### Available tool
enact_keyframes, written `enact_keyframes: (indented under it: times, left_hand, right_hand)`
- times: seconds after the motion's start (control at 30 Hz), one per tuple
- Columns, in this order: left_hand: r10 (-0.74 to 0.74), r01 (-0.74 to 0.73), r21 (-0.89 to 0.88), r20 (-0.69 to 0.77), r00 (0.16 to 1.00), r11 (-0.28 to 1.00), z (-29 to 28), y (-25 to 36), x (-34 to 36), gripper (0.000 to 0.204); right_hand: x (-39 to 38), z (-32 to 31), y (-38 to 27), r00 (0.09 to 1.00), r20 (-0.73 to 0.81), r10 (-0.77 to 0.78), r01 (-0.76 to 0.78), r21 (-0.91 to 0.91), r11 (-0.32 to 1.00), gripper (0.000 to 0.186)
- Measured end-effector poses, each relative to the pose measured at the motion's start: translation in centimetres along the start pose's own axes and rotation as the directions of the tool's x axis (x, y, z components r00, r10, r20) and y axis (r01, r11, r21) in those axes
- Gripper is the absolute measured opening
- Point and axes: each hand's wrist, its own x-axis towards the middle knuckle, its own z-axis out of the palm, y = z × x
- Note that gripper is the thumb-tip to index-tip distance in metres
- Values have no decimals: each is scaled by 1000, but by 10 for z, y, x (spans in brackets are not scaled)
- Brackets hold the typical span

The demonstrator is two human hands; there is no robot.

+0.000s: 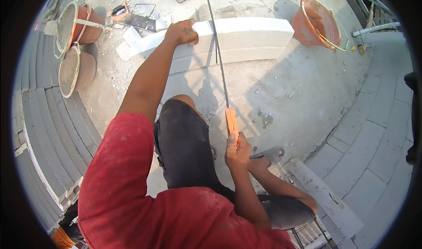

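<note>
A long white lightweight concrete block [255, 34] lies crosswise on the ground in front of me. My left hand [182, 32] grips its top, just left of the saw blade, with the thumb bent over the near edge. The orange handle of a handsaw [231, 120] is in my closed right hand [238, 151], low and near my knees. Its long thin blade points away from me and passes across the block at a dark, narrow cut line. How deep the blade sits is hard to see from above.
A second handsaw [132, 19] lies beyond the block's left end, among white offcuts [132, 37]. Mortar-stained buckets [78, 71] stand at the left, and an orange bucket [314, 23] at the right. Grey blocks [52, 130] are stacked along the left; a block wall [369, 148] curves on the right.
</note>
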Motion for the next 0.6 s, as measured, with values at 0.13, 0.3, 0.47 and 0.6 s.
enact_keyframes:
  times: [0.13,0.3,0.47,0.6]
  left_hand:
    - [31,-29,43,-45,999,999,7,0,-7,66]
    - [100,-85,131,-109,989,988,16,-1,-16,69]
    - [13,-14,11,40,999,1000,0,-4,3,59]
    - [10,-10,-22,3,1000,1000,-4,-5,11,54]
  right_hand:
    - [-16,-21,-25,999,10,-31,31,4,1000,31]
    - [91,27,-41,992,-41,-122,123,22,992,32]
    - [28,17,-28,991,9,-137,137,-83,987,36]
    - [-19,-21,-43,1000,-3,-2,2,-52,999,32]
